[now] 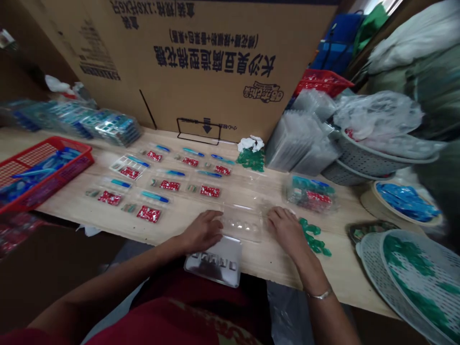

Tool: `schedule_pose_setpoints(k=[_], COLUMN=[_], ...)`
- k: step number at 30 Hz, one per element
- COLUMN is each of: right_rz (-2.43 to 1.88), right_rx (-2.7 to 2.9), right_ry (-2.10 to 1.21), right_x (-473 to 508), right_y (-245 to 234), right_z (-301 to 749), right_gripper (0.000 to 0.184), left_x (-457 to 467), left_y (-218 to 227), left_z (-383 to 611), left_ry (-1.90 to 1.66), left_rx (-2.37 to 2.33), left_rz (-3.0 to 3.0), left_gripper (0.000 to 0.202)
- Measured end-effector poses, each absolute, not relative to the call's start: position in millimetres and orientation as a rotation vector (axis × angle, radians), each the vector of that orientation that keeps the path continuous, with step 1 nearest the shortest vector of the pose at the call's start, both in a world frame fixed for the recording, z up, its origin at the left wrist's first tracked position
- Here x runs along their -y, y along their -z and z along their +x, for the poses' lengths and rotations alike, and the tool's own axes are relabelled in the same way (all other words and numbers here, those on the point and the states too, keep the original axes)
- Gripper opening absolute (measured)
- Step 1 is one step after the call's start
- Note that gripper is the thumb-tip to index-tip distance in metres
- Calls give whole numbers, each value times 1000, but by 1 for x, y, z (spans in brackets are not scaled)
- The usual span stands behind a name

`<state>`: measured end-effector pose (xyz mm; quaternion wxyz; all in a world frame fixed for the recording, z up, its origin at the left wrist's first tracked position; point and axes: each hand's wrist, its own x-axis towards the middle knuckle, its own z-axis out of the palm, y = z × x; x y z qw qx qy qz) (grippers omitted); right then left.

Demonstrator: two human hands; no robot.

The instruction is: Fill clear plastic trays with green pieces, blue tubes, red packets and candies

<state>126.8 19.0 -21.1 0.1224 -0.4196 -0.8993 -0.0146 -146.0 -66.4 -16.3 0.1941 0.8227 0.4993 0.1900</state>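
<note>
An open clear plastic blister tray (241, 225) lies on the wooden table (251, 191) in front of me, its second half (214, 261) hanging over the near edge. My left hand (201, 231) rests at the tray's left side, fingers curled against its edge. My right hand (285, 228) lies at the tray's right side, fingers bent down on the table. A small heap of green plastic pieces (315, 238) sits just right of my right hand.
Several filled trays with red packets (148, 213) and blue tools cover the table's left. A red basket (39, 167) stands far left, a big cardboard box (201, 62) behind. Stacked clear trays (300, 143), grey baskets (373, 160) and a white basket of green pieces (417, 282) stand right.
</note>
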Motion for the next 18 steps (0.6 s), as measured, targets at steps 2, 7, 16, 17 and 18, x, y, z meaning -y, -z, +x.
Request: schedule_pose_setpoints(k=[2, 7, 16, 17, 18], right_rz=[-1115, -1053, -1150, -1167, -1179], right_rx=[2646, 2702, 2642, 2622, 2604], right_ry=[-163, -544, -587, -612, -640], right_x=[-4, 18, 25, 28, 31], right_y=[17, 15, 15, 17, 19], right_z=[115, 87, 76, 76, 76], right_gripper=[15, 15, 25, 24, 22], left_x=[86, 119, 131, 126, 118], left_y=[19, 23, 1, 0, -2], left_z=[-156, -185, -221, -223, -223], left_ry=[-511, -558, -1176, -1234, -1277], left_rx=[-1551, -1625, -1553, -1567, -1561], left_rz=[2241, 2001, 1000, 900, 813], left_gripper=[26, 16, 30, 33, 34])
